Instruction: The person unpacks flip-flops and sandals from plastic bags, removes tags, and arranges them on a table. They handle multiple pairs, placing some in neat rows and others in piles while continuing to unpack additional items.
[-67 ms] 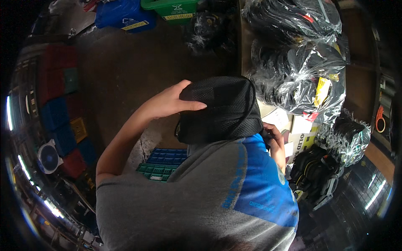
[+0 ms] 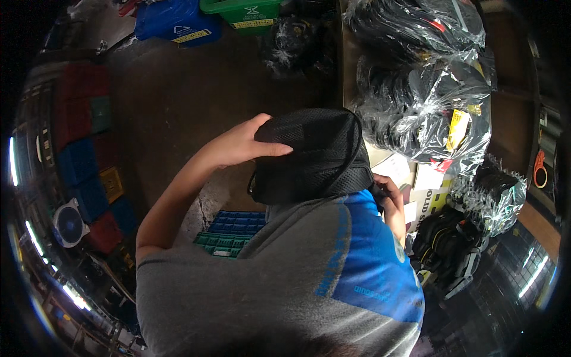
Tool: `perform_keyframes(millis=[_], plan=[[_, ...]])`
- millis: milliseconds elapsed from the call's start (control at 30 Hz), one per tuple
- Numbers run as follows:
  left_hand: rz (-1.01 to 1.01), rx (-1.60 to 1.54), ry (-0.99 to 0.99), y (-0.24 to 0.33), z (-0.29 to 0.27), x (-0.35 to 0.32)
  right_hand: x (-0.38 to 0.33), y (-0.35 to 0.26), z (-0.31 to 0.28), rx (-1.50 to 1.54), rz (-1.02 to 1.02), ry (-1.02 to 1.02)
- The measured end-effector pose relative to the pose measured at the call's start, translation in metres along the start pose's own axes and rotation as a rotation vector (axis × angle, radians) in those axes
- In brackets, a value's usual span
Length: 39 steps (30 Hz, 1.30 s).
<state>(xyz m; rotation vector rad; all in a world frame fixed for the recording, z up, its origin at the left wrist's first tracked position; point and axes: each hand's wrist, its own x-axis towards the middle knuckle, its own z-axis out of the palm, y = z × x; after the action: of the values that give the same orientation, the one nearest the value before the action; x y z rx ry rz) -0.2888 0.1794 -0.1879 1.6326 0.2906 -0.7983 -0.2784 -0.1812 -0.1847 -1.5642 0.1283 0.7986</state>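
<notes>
A black mesh bag (image 2: 312, 152) with a seam or zipper line and a thin dark strip curving down its right side is up against the front of my grey and blue shirt. My left hand (image 2: 250, 140) grips its upper left side, thumb lying across the mesh and the other fingers mostly hidden behind it. At the bag's lower right edge is my right hand (image 2: 389, 199), its fingers bent and closed on the dark edge there. Part of that hand is hidden by the bag and my shirt, so the exact pinch point is unclear.
To the right, a table holds clear plastic-wrapped bundles of black goods (image 2: 425, 113) and pale papers (image 2: 392, 169). Orange-handled scissors (image 2: 540, 171) hang farther right. Blue (image 2: 175, 24) and green bins (image 2: 241, 12) stand at the back. Plastic crates (image 2: 229, 229) lie below my left arm; a fan (image 2: 70, 223) is far left.
</notes>
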Motion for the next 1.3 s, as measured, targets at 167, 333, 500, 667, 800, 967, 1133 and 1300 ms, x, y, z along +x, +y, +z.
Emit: perform_keyframes(millis=[167, 333, 500, 667, 800, 967, 1133, 1300], plan=[[-0.190, 0.038, -0.005, -0.003, -0.003, 0.013, 0.003, -0.009, 0.011, 0.140, -0.008, -0.069], [-0.326, -0.021, -0.104, -0.017, -0.001, 0.031, 0.016, -0.018, 0.028, 0.255, -0.120, -0.241], [-0.345, -0.059, -0.223, -0.032, 0.000, 0.049, 0.028, -0.030, 0.033, 0.198, -0.176, -0.313], [-0.377, -0.060, -0.201, -0.033, 0.003, 0.054, 0.043, -0.046, 0.041, -0.252, -0.191, -0.188], [-0.363, -0.057, -0.198, -0.029, 0.004, 0.056, 0.056, -0.057, 0.045, -0.588, -0.396, -0.184], [-0.409, -0.079, -0.213, -0.030, 0.003, 0.063, 0.061, -0.067, 0.049, -0.641, -0.340, -0.140], [-0.404, -0.082, -0.184, -0.031, 0.003, 0.065, 0.062, -0.069, 0.049, -0.653, -0.358, -0.131], [-0.410, -0.069, -0.181, -0.024, 0.007, 0.063, 0.064, -0.062, 0.042, -0.593, -0.352, -0.116]])
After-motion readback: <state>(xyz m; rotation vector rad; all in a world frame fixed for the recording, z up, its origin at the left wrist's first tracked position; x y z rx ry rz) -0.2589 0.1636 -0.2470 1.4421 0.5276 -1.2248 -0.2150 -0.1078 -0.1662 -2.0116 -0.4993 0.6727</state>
